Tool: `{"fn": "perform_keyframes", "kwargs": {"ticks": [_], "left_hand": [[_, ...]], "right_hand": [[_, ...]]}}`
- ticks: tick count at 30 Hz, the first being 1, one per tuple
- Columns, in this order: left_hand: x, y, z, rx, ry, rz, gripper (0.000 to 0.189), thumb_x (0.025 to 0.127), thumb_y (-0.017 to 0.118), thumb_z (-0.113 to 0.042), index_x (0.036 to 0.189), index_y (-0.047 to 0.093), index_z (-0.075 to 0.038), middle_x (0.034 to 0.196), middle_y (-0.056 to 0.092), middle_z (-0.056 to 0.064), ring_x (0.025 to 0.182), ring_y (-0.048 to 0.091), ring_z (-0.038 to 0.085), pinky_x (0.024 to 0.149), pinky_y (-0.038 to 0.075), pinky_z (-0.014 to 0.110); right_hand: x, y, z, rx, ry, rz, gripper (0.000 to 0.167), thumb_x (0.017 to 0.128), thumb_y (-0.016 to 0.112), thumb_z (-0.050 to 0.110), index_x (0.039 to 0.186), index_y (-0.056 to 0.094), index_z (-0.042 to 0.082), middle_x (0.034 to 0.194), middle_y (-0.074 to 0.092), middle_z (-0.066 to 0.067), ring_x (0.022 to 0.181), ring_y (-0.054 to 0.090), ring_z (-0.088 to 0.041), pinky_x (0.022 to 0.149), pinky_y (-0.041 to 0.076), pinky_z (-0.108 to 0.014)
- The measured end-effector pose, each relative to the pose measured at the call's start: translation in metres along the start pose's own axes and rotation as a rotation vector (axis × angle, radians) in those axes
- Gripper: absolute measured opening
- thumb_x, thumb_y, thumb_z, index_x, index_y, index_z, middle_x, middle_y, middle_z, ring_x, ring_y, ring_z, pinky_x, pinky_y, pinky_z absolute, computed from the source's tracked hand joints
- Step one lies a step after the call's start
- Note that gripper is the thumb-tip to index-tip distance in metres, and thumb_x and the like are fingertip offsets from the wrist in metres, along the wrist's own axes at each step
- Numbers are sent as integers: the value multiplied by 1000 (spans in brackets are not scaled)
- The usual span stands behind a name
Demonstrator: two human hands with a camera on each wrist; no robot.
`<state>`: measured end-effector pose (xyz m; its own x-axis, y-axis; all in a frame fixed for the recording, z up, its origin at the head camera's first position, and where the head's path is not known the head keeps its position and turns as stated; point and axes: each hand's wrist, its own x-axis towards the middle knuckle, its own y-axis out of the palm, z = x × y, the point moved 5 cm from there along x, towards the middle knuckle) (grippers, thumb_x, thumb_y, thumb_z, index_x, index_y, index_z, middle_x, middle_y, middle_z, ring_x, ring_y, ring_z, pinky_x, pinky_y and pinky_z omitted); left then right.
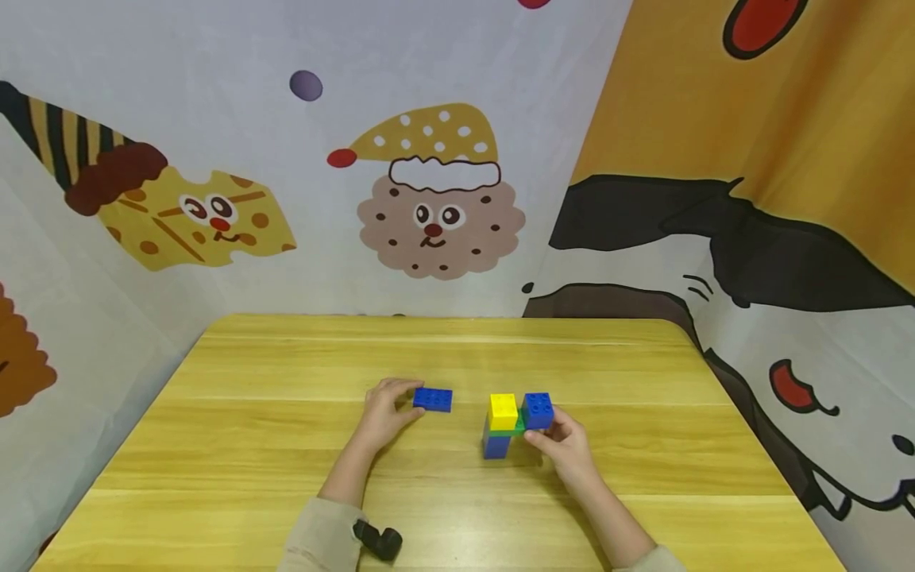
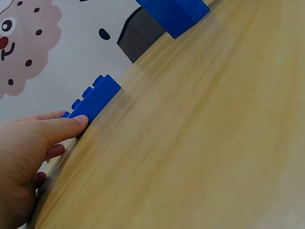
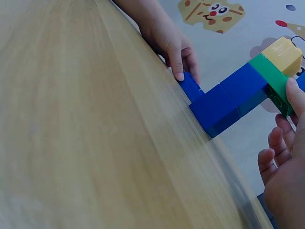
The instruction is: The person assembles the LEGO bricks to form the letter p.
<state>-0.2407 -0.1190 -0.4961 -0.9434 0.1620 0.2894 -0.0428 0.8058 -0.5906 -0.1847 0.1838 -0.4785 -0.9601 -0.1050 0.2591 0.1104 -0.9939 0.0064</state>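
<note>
My left hand [image 1: 385, 413] pinches the left end of a long blue brick [image 1: 433, 400] between thumb and fingers; in the left wrist view the brick's [image 2: 97, 99] studs face up and away. To its right stands a small tower: blue bricks [image 3: 228, 98] stacked at the bottom, a green brick [image 3: 270, 78] across them jutting right, and a yellow brick [image 1: 503, 411] on the green one's left part. My right hand [image 1: 568, 450] holds a square blue brick [image 1: 538, 410] at the green brick's right end, thumb on the near side. The fingers behind it are partly hidden.
Everything stands on a light wooden table [image 1: 236, 445] with rounded far corners. Behind it hangs a cloth [image 1: 250, 71] printed with cartoon figures. A black strap piece [image 1: 379, 541] sits at the left sleeve [image 1: 322, 540].
</note>
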Motion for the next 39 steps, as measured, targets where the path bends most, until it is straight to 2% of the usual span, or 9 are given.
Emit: {"fn": "perform_keyframes", "kwargs": {"ticks": [5, 8, 12, 20, 27, 39], "left_hand": [[0, 0, 0, -23, -6, 0, 39, 77, 81, -12, 115, 69, -10, 111, 66, 6, 105, 55, 25, 94, 30, 46], [0, -1, 0, -38, -8, -2, 39, 76, 81, -10, 114, 70, -9, 111, 66, 6, 105, 56, 25, 95, 37, 47], [-1, -2, -1, -64, -16, 5, 39, 76, 81, -9, 113, 70, -8, 110, 65, 6, 103, 56, 24, 91, 45, 45], [-1, -5, -7, -108, -38, 2, 40, 77, 80, -8, 116, 68, -7, 115, 62, 9, 105, 57, 27, 89, 48, 43], [0, -11, -20, -153, -33, -22, 41, 78, 79, -8, 118, 67, -6, 117, 61, 7, 107, 54, 27, 86, 49, 41], [2, -22, -56, -216, 50, -68, 39, 79, 79, -10, 116, 68, -8, 115, 63, 5, 107, 54, 36, 91, 43, 54]], "right_hand": [[0, 0, 0, 0, -1, 3, 30, 85, 68, -5, 114, 62, -4, 95, 67, 0, 79, 57, -11, 70, 51, -23], [0, 0, 0, 1, -5, -2, 31, 85, 67, -6, 115, 63, -1, 97, 67, 0, 79, 57, -11, 70, 51, -23], [0, 0, 1, 2, -22, -5, 35, 84, 67, -7, 117, 63, 4, 98, 67, 1, 78, 56, -10, 69, 51, -22], [0, 1, 3, 22, -81, 7, 36, 85, 64, -11, 117, 60, 5, 96, 66, 0, 77, 57, -10, 67, 50, -22], [-1, 1, 4, 47, -108, 12, 38, 84, 62, -13, 119, 56, 2, 100, 65, -2, 79, 58, -11, 68, 51, -22], [-1, 1, 6, 23, -132, 19, 37, 86, 61, -13, 120, 54, 0, 101, 64, -2, 78, 57, -12, 67, 50, -22]]}}
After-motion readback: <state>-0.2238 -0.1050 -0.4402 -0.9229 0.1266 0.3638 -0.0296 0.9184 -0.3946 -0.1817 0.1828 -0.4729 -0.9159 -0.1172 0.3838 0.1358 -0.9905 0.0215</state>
